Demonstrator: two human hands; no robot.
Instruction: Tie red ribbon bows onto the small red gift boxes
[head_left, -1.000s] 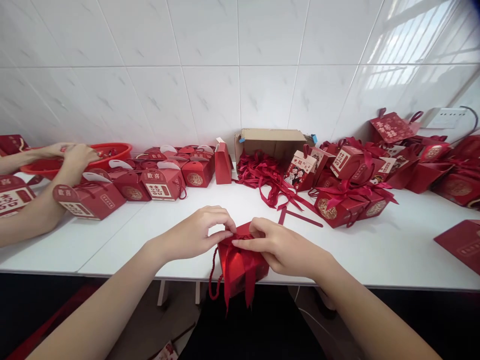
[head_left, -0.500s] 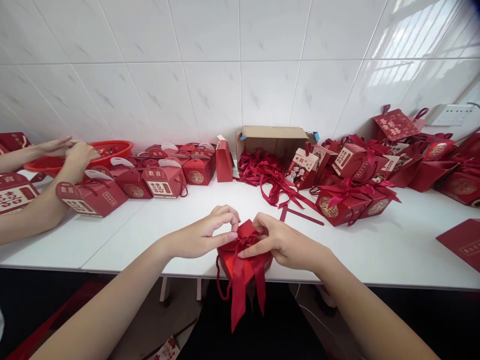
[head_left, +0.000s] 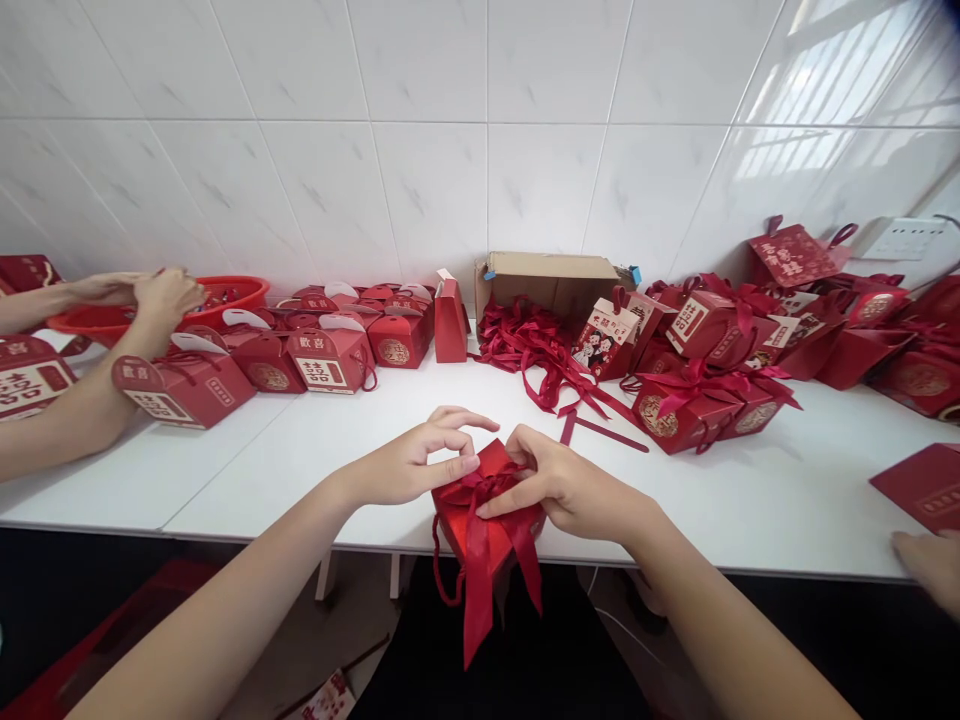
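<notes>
A red gift box [head_left: 459, 525] stands at the table's front edge, in front of my body. A red satin ribbon [head_left: 480, 570] is tied around it in a bow, with two tails hanging below the table edge. My left hand [head_left: 420, 458] has thumb and forefinger pinched together at the bow's left loop, its other fingers stretched out. My right hand [head_left: 559, 485] closes on the bow from the right, one finger lying across the knot. The fingers partly cover the bow. A twisted red cord handle [head_left: 448, 590] dangles at the box's left.
A cardboard carton [head_left: 551, 265] spills red ribbons [head_left: 525, 335]. Finished-looking bowed boxes [head_left: 686, 410] pile up at right, with handled boxes [head_left: 330, 358] at left. Another person's hands [head_left: 161, 295] are over a red basin [head_left: 251, 290]; another hand [head_left: 930, 565] shows at far right.
My left hand's outer fingers have straightened and spread; my right hand stays at the bow. The right ribbon tail has swung slightly right. Another person's hand has appeared at the right edge.
</notes>
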